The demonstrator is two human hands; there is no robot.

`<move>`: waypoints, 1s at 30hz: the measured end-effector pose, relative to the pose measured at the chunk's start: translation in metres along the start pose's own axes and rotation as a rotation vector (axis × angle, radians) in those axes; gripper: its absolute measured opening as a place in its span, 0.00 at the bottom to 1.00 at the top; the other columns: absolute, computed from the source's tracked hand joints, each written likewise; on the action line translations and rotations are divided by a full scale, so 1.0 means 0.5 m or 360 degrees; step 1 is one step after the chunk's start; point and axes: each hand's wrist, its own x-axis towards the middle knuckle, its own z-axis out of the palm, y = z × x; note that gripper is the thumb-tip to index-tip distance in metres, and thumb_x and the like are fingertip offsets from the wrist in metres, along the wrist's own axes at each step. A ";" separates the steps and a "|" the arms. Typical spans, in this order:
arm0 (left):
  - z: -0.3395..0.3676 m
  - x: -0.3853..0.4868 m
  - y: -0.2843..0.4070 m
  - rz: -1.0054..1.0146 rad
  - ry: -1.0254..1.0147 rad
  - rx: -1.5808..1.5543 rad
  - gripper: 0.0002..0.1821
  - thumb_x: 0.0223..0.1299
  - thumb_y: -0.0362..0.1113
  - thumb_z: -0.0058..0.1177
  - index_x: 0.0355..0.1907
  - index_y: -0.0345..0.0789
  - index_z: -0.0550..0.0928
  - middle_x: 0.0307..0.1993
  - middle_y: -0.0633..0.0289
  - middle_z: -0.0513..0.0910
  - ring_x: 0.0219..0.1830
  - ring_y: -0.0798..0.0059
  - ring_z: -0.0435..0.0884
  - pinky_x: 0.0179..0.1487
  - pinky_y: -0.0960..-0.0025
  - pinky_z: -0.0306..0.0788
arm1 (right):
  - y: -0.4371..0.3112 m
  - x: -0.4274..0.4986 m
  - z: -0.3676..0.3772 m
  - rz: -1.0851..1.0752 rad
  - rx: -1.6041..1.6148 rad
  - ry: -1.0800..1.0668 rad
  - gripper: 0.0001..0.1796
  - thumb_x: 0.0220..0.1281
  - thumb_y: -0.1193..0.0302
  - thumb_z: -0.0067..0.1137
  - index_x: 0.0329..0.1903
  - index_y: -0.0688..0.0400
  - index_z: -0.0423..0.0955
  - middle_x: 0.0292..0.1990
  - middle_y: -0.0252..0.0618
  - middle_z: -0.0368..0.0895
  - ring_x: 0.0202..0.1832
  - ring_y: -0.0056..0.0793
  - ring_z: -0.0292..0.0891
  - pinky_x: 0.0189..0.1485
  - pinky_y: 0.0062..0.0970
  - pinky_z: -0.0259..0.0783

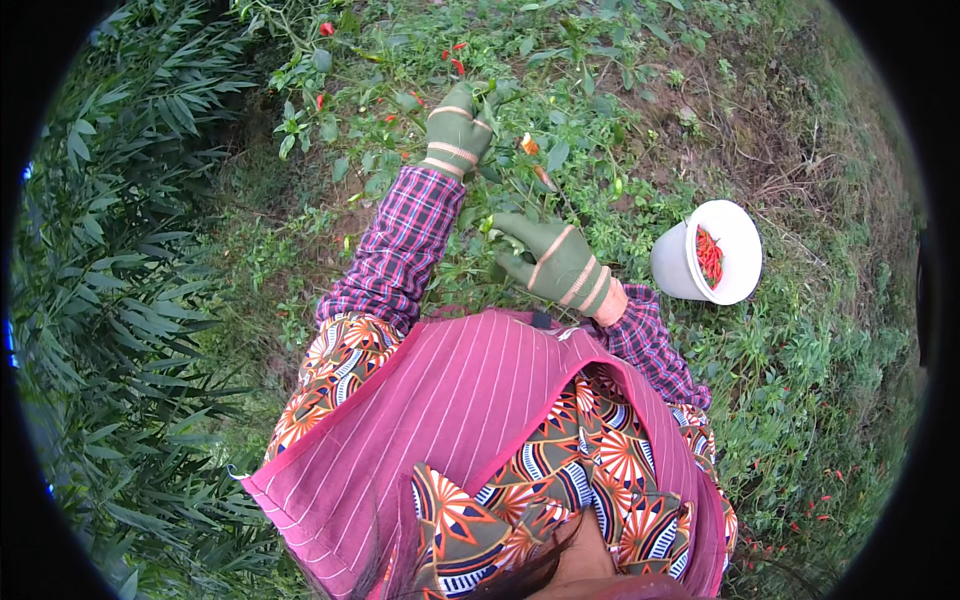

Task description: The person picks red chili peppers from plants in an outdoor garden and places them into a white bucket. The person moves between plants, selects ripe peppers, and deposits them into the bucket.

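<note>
My left hand, in a green work glove with pale bands, is curled at a leafy branch of a chilli plant; leaves hide the fingertips. Lower and nearer to my body, my right hand wears a matching glove. Its thumb and fingers reach around leaves of the plant beside a green chilli, and whether they grip is unclear. Red chillies hang beyond my left hand. To the right, a white plastic bucket leans with its mouth turned to the right, holding picked red chillies.
Dense long-leaved foliage lines the left side. Bare soil with dry stems lies at the upper right. More plants with red chillies grow at the lower right. A maroon striped apron covers my front.
</note>
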 end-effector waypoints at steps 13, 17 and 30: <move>0.009 -0.093 0.093 0.0392 -0.0442 0.0128 0.11 0.43 0.29 0.51 0.34 0.33 0.77 0.28 0.53 0.74 0.30 0.54 0.75 0.31 0.62 0.68 | 0.034 0.029 -0.057 0.0432 0.0243 0.0964 0.13 0.50 0.71 0.56 0.37 0.65 0.69 0.20 0.33 0.72 0.23 0.14 0.65 0.25 0.18 0.63; 0.011 -0.105 0.106 0.0430 -0.0433 0.0109 0.12 0.41 0.27 0.49 0.34 0.33 0.77 0.29 0.52 0.73 0.31 0.53 0.74 0.32 0.60 0.67 | 0.051 0.031 -0.049 0.0542 0.0348 0.1010 0.09 0.49 0.72 0.57 0.32 0.64 0.70 0.18 0.32 0.71 0.22 0.13 0.64 0.22 0.17 0.61; 0.017 -0.116 0.118 0.0416 -0.0572 0.0106 0.14 0.39 0.31 0.53 0.35 0.35 0.77 0.33 0.52 0.74 0.34 0.54 0.75 0.35 0.60 0.69 | 0.001 -0.026 -0.086 0.0756 0.2290 0.0296 0.06 0.58 0.71 0.42 0.30 0.60 0.64 0.17 0.32 0.65 0.11 0.12 0.50 0.11 0.14 0.46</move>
